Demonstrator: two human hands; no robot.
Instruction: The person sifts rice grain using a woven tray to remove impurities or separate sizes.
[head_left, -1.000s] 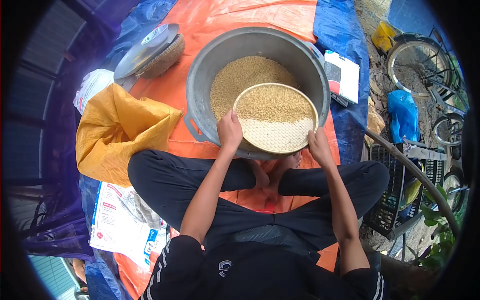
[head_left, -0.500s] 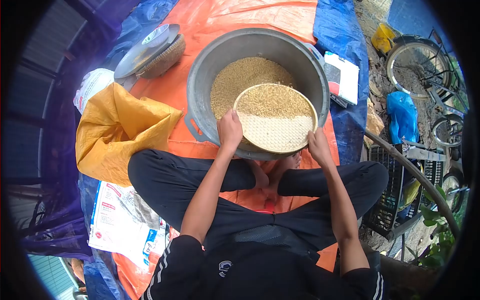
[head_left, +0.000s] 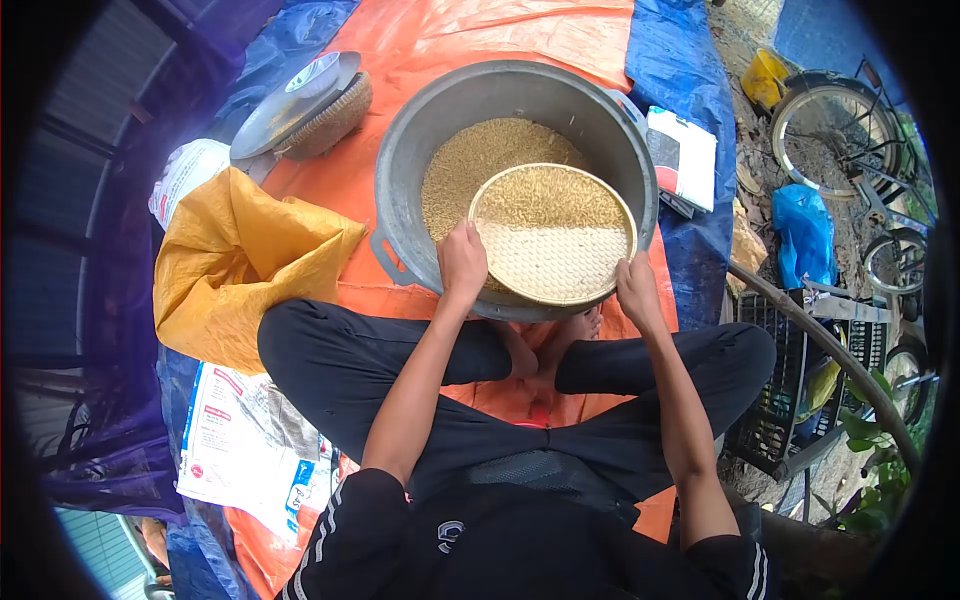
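A round woven winnowing tray (head_left: 555, 265) is held over the near side of a big grey basin (head_left: 400, 160). My left hand (head_left: 462, 262) grips its left rim, fingers hidden beneath, thumb on top. On the right rim, my right hand (head_left: 638, 288) is closed in the same way. Loose grain (head_left: 553, 195) covers the far half of the tray, while the near half shows bare weave. More grain (head_left: 480, 155) lies in the basin below and behind the tray.
An orange tarp (head_left: 490, 30) lies under the basin. To the left are a yellow sack (head_left: 230, 270), a basket (head_left: 335, 120) with a metal lid, and a printed white bag (head_left: 235, 440). At right stand a black crate (head_left: 770, 420) and a bicycle (head_left: 835, 130).
Grain on the tray has shifted slightly within the far half. Both hands keep their hold on the rim, with hardly any movement of the tray.
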